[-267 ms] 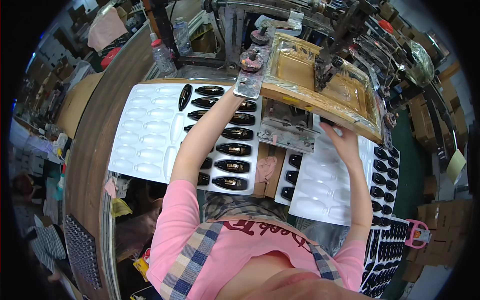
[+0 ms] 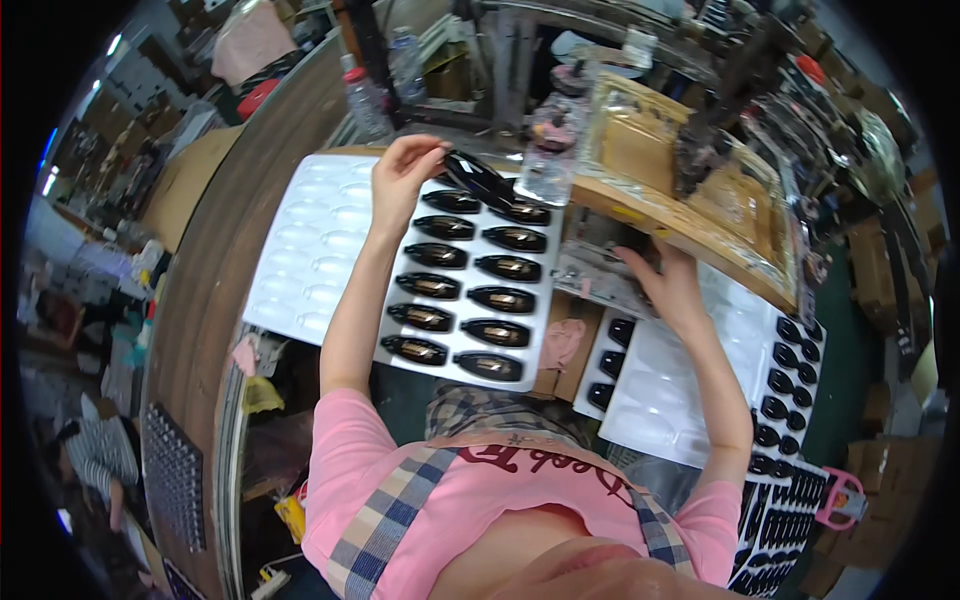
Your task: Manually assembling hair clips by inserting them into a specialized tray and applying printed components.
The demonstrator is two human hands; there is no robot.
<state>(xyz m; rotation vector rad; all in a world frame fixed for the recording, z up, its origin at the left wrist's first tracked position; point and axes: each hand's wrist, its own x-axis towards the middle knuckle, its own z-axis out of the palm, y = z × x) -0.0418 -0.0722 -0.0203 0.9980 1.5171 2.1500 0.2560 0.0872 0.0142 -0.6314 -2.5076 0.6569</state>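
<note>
My left hand (image 2: 402, 182) is closed, pinching the end of a glossy black bottle-shaped piece (image 2: 478, 178) between thumb and fingers. It holds the piece tilted over the far end of a white moulded tray (image 2: 458, 314). Rows of similar black pieces with small gold print lie in that tray. My right hand (image 2: 672, 285) reaches to the metal fixture (image 2: 600, 270) beneath a raised wooden screen frame (image 2: 690, 225). Its thumb points away from the other fingers. The frame's edge hides those fingertips, so whether they hold anything cannot be made out.
Another white tray with hollow moulds (image 2: 310, 240) lies at the left. White trays (image 2: 665, 395) are stacked at the right, beside rows of black pieces (image 2: 785, 385). A pink cloth (image 2: 563, 343) lies below the fixture. A red-capped bottle (image 2: 366, 105) stands at the back.
My left hand has come out from beneath the frame's metal plate and moved left over the tray, now with a black piece. My right hand has shifted left toward the fixture. The view has shifted slightly.
</note>
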